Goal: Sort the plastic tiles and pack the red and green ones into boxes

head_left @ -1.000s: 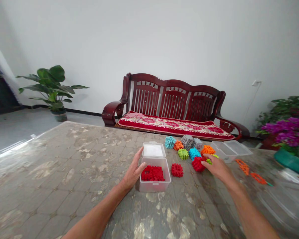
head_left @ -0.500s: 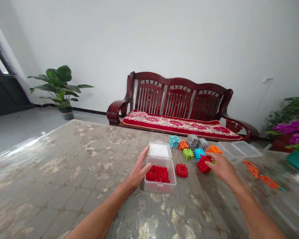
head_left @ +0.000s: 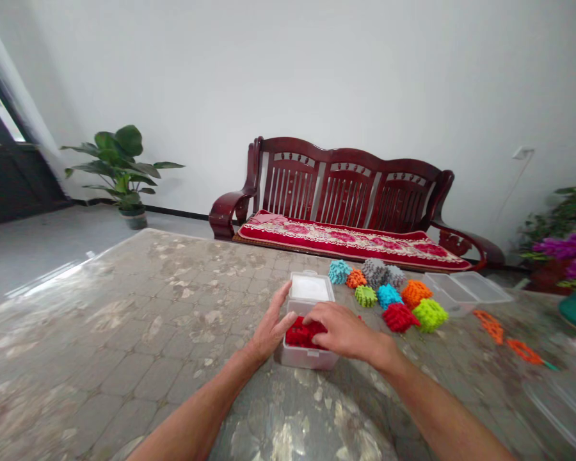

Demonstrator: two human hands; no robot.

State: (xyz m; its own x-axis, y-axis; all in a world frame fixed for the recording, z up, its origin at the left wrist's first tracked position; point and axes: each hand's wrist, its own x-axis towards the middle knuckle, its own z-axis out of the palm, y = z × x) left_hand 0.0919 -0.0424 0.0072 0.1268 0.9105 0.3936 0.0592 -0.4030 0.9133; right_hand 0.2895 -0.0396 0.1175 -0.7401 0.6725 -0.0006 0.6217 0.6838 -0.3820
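A clear plastic box [head_left: 310, 358] with its white-centred lid [head_left: 311, 287] hinged back stands on the table in front of me. My left hand [head_left: 272, 328] grips its left side, the thumb lying over the rim. Inside are red interlocking blocks [head_left: 296, 333]. Over the box's right half, my right hand [head_left: 340, 328] reaches in, fingers bent and thumb apart, touching or just above the red blocks. It covers part of them. To the right sits a red built cube [head_left: 399, 317] beside a lime-green one [head_left: 431, 314].
Farther back are a blue cube [head_left: 390, 296], an orange cube [head_left: 416, 292], a small green cube [head_left: 365, 296] and a grey cube [head_left: 374, 273]. An open clear box [head_left: 451, 298] and orange linked pieces [head_left: 489, 326] lie to the right. A wooden bench [head_left: 345, 186] stands behind the table.
My right hand has let go of the red cube, leaving it beside the lime-green cube, and moved left into the box. My left hand stays on the box. The view has shifted slightly.
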